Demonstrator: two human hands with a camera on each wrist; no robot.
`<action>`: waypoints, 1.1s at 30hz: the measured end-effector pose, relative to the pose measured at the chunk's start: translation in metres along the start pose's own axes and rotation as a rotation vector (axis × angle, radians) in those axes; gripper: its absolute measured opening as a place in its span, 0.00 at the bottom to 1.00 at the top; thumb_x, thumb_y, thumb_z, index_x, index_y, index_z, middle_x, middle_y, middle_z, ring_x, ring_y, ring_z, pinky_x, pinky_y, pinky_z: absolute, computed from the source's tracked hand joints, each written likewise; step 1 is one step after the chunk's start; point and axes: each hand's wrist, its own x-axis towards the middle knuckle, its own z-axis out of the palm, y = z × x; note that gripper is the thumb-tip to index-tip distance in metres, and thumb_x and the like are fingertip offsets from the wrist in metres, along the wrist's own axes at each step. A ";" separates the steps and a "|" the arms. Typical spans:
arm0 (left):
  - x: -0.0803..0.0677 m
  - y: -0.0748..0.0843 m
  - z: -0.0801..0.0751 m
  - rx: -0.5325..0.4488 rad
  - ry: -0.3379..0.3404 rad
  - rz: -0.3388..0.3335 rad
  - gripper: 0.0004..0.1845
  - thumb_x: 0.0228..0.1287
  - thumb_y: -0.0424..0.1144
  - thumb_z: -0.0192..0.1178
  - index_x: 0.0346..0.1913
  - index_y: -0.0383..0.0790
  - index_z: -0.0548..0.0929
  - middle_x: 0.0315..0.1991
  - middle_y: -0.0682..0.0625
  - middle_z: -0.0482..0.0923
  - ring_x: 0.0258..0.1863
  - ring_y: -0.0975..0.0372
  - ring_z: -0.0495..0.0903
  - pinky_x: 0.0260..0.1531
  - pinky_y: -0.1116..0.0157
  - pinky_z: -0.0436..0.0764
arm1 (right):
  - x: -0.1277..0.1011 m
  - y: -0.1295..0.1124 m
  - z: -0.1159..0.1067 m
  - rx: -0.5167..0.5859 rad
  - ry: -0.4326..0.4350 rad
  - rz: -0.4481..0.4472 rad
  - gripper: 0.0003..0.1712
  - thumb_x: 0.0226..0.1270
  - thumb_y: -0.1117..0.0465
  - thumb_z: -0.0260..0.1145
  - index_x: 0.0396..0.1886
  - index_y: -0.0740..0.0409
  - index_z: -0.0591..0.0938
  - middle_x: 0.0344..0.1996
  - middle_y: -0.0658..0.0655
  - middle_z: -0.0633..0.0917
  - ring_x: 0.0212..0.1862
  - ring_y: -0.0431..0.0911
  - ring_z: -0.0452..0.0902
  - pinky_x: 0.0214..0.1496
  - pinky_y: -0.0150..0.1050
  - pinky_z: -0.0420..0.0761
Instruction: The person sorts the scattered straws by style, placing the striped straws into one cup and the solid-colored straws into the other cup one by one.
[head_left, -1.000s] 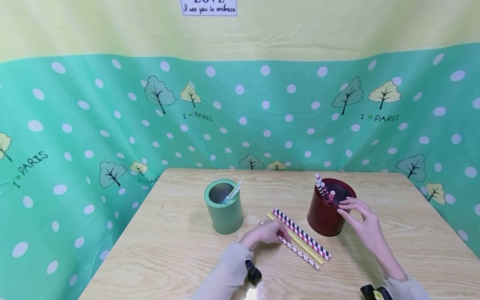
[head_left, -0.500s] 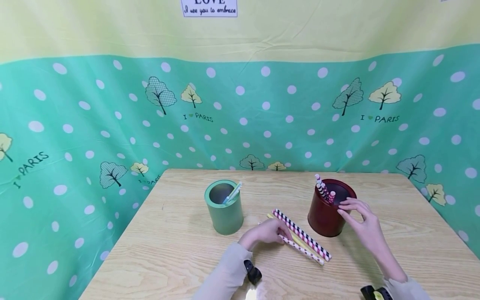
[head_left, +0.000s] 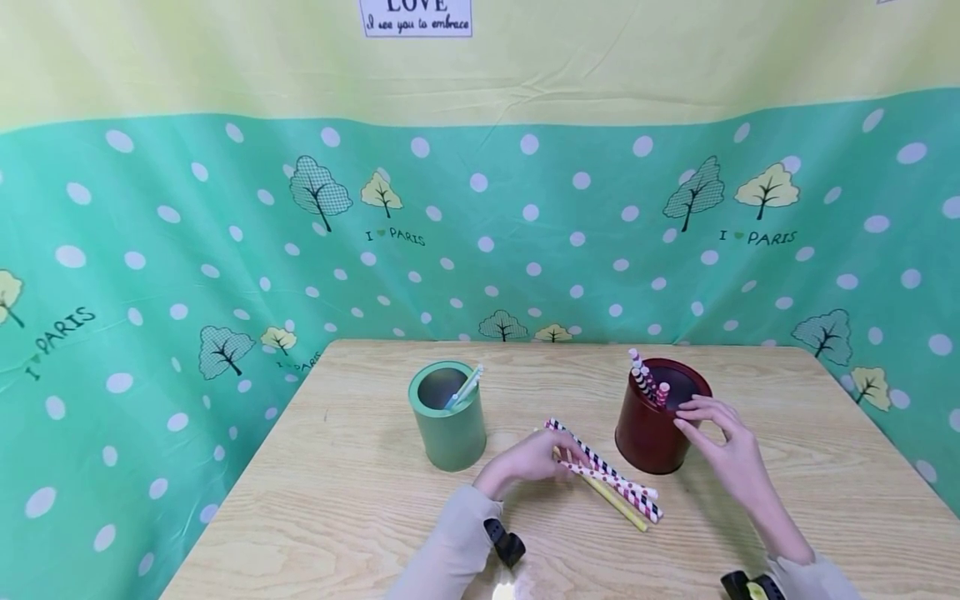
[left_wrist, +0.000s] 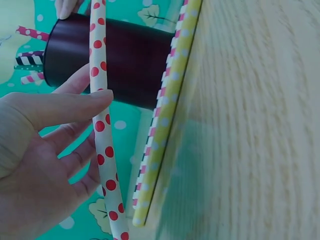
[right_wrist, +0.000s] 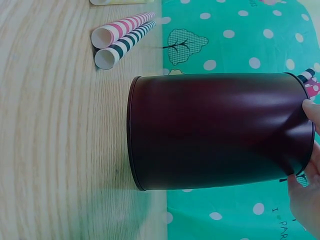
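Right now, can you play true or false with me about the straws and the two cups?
1. The left hand holds a white straw with red dots. True.
2. The right hand holds the green cup. False: its fingers rest on the rim of the dark red cup; the green cup stands apart, untouched.
3. The dark red cup has straws in it. True: striped straws stick out of it.
4. All the straws are in cups. False: a yellow straw and others lie on the table.
5. The green cup lies on its side. False: it stands upright.
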 end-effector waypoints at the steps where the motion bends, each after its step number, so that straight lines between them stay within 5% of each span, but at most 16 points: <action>1: 0.000 0.000 -0.001 0.000 0.003 0.010 0.15 0.46 0.23 0.61 0.39 0.41 0.82 0.34 0.56 0.77 0.32 0.72 0.71 0.33 0.76 0.71 | 0.000 0.000 0.000 -0.001 0.001 0.000 0.09 0.54 0.59 0.66 0.36 0.43 0.81 0.46 0.42 0.76 0.56 0.35 0.62 0.55 0.19 0.56; 16: -0.003 0.016 -0.008 -0.015 0.080 0.117 0.16 0.49 0.23 0.59 0.43 0.37 0.80 0.39 0.49 0.78 0.40 0.65 0.74 0.42 0.73 0.71 | 0.001 -0.003 0.000 0.002 0.017 -0.013 0.09 0.53 0.60 0.66 0.34 0.43 0.81 0.45 0.42 0.76 0.55 0.35 0.63 0.56 0.20 0.56; 33: -0.001 0.034 -0.012 -0.248 0.195 0.120 0.14 0.50 0.25 0.60 0.42 0.33 0.76 0.34 0.44 0.76 0.34 0.69 0.71 0.37 0.71 0.73 | 0.000 0.002 0.001 -0.001 0.006 0.000 0.08 0.53 0.59 0.66 0.35 0.43 0.81 0.46 0.43 0.76 0.55 0.35 0.62 0.56 0.20 0.55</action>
